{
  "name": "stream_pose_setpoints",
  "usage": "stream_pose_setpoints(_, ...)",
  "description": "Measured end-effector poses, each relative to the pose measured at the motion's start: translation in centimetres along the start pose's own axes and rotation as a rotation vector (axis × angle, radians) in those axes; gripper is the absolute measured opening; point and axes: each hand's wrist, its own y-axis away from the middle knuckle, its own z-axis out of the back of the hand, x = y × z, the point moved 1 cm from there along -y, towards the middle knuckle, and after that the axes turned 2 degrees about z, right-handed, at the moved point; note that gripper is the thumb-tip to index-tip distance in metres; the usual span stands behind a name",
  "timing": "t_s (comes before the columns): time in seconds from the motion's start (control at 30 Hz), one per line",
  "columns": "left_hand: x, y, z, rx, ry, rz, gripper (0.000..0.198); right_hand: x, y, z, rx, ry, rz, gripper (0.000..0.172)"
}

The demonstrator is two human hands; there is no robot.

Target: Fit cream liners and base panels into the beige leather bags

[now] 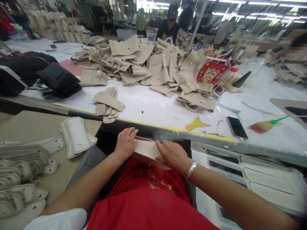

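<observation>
Both of my hands rest on a stack of pale flat strap pieces (pixel 146 149) held at my lap, just below the table's front edge. My left hand (pixel 126 142) curls over the stack's left end with fingers wrapped on it. My right hand (pixel 172 155), with a silver bracelet on the wrist, presses down on the stack's right side, fingers together. I wear a red apron (pixel 148 198).
Beige cut pieces (pixel 153 64) pile across the white table (pixel 153 108); a small fan of beige straps (pixel 107 103) lies nearer. White straps (pixel 75 135) stack on a side surface at left. A phone (pixel 236 127), a small brush (pixel 266 125) and black bags (pixel 55 80) lie around. Other people work at the back.
</observation>
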Motion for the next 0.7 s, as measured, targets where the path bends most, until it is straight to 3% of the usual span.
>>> stream_pose_setpoints(0.07,-2.1,0.2,0.0,0.125,0.029,-0.233,0.031,-0.2,-0.2,0.2,0.047,-0.06,-0.053,0.068)
stream_pose_setpoints(0.17,-4.3,0.9,-0.5,0.357,0.097,-0.505,0.043,-1.7,-0.1,0.6,0.107,-0.305,-0.117,0.072)
stream_pose_setpoints(0.23,-4.6,1.1,-0.8,0.409,0.081,-0.54,0.05,-3.8,0.3,0.7,0.129,-0.598,-0.21,0.063)
stream_pose_setpoints(0.3,-4.1,1.0,-1.1,0.43,0.061,-0.555,0.05,-6.2,1.3,0.3,0.184,-0.968,-0.41,0.048)
stream_pose_setpoints(0.37,-3.7,0.7,-1.3,0.446,0.036,-0.593,0.052,-7.9,2.7,-0.7,0.33,-1.32,-0.598,0.043)
stream_pose_setpoints(0.43,-3.7,0.4,-1.4,0.451,0.001,-0.646,0.056,-8.6,4.2,-2.0,0.519,-1.524,-0.625,0.042)
stream_pose_setpoints(0.5,-4.1,0.1,-1.5,0.442,-0.053,-0.705,0.061,-8.5,5.1,-3.4,0.594,-1.496,-0.558,0.036)
stream_pose_setpoints(0.7,-5.9,-1.4,-1.8,0.483,-0.139,-0.904,0.064,-7.3,4.7,-5.1,0.46,-1.106,-0.528,0.032)
